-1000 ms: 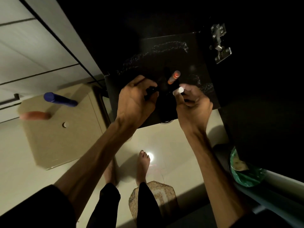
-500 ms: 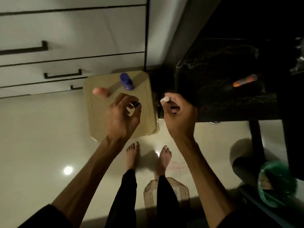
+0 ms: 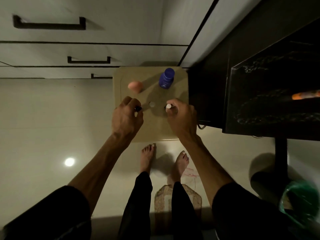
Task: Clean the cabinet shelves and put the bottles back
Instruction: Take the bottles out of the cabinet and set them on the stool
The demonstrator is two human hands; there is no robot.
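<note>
While the left hand (image 3: 127,116) pinches a small black-capped bottle (image 3: 138,108) and the right hand (image 3: 181,116) a white-capped one (image 3: 168,106) above the beige square stool's (image 3: 180,104) near edge, either could topple if released carelessly.

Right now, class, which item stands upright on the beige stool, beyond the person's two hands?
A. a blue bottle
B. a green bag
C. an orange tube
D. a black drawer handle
A: the blue bottle stands on the beige stool, beyond the left hand and the right hand, which each hold a small item.
</note>
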